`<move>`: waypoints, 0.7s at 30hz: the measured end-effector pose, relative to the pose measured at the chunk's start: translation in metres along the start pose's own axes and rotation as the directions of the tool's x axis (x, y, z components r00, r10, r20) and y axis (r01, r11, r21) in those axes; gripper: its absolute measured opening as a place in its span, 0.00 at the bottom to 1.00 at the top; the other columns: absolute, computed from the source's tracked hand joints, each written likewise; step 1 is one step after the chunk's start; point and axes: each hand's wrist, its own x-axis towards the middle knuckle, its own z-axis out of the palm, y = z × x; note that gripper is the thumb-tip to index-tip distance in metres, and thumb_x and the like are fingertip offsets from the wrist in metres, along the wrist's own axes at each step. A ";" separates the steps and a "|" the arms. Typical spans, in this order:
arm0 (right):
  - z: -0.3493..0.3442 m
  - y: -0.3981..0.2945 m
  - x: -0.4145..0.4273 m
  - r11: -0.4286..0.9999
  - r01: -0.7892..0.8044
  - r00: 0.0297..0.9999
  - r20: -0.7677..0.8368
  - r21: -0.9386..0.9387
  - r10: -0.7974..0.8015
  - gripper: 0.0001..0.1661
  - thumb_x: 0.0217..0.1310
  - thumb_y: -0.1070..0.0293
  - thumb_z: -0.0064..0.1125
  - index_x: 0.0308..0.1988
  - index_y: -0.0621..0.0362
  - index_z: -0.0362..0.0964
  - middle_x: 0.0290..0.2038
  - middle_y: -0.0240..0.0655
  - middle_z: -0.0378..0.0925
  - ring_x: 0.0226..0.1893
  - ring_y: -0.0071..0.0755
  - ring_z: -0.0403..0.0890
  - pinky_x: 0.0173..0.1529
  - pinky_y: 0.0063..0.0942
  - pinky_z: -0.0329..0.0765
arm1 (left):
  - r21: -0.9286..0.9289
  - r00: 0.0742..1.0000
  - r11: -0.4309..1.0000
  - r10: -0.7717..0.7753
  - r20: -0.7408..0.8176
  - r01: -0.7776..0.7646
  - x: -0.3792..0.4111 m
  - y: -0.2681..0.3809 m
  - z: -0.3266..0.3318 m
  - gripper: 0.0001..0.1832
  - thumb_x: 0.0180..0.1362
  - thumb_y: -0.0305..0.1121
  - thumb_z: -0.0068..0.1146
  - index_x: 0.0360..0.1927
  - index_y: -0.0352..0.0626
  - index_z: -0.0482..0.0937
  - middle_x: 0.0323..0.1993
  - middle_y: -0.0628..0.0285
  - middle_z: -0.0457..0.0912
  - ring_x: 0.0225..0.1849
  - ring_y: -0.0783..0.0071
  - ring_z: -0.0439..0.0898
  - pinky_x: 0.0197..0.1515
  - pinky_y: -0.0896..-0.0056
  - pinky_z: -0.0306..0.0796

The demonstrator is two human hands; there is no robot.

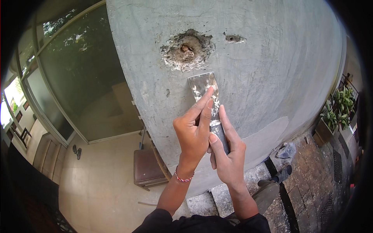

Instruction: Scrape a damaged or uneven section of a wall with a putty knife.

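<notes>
My right hand [231, 157] is wrapped around the dark handle of a putty knife [202, 80], its index finger stretched along the handle's edge. The wide metal blade points up the wall and bears white smears. My left hand [192, 131] lies over the blade, with two fingertips against its face. Its other fingers are hidden, so I cannot tell if it grips the blade. A grey plastered wall [250, 81] rises in front of me. Just above the blade's edge is a ragged hole [189, 49], with something reddish brown at its centre. A smaller slot [234, 38] lies to its right.
A chair with a brown seat [148, 166] stands by the wall's left edge, near a glass door panel [87, 78]. Slippers [77, 152] lie on the tiled floor. At right are a plastic bag [285, 150], a shod foot [282, 174], a potted plant [338, 107] and rough paving [306, 183].
</notes>
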 end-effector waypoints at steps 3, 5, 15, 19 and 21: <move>0.001 0.006 0.002 1.000 0.018 1.000 -0.013 -0.010 -0.018 0.34 0.66 0.76 0.51 0.69 0.68 0.55 0.56 0.50 0.76 0.47 0.25 0.77 0.50 0.23 0.74 | -0.005 1.000 1.000 -0.008 0.000 0.008 0.003 -0.003 0.002 0.14 0.65 0.28 0.58 0.53 0.40 0.82 0.40 0.58 0.88 0.23 0.93 0.66 0.23 0.83 0.61; 0.001 0.008 0.003 0.999 0.017 1.000 -0.018 0.035 -0.017 0.33 0.66 0.76 0.51 0.69 0.68 0.55 0.52 0.47 0.74 0.45 0.24 0.74 0.47 0.23 0.71 | -0.063 0.998 0.996 -0.062 -0.026 0.060 0.005 -0.005 0.003 0.14 0.64 0.28 0.58 0.53 0.40 0.82 0.41 0.57 0.88 0.23 0.93 0.66 0.22 0.83 0.61; 0.008 0.010 0.009 0.994 0.096 0.993 -0.062 -0.050 -0.099 0.33 0.65 0.77 0.51 0.68 0.68 0.56 0.61 0.55 0.71 0.57 0.35 0.75 0.57 0.29 0.72 | -0.048 1.000 0.999 0.020 0.012 -0.020 0.012 -0.007 0.002 0.15 0.64 0.28 0.58 0.54 0.38 0.81 0.44 0.53 0.86 0.27 0.92 0.74 0.26 0.84 0.66; 0.009 0.011 0.010 0.992 0.117 0.990 -0.067 -0.055 -0.121 0.33 0.64 0.79 0.52 0.68 0.68 0.56 0.60 0.56 0.72 0.57 0.35 0.75 0.57 0.29 0.72 | -0.066 0.998 0.996 -0.053 -0.016 0.052 0.015 -0.007 0.001 0.15 0.64 0.27 0.57 0.54 0.39 0.81 0.44 0.54 0.87 0.28 0.91 0.75 0.26 0.83 0.67; 0.009 0.011 0.006 0.994 0.089 0.993 -0.078 -0.069 -0.094 0.34 0.64 0.79 0.52 0.68 0.68 0.56 0.59 0.56 0.72 0.57 0.35 0.76 0.57 0.29 0.72 | -0.016 0.998 0.998 0.053 0.018 -0.053 0.010 -0.007 0.001 0.15 0.64 0.27 0.57 0.54 0.39 0.81 0.44 0.54 0.87 0.27 0.92 0.74 0.25 0.84 0.66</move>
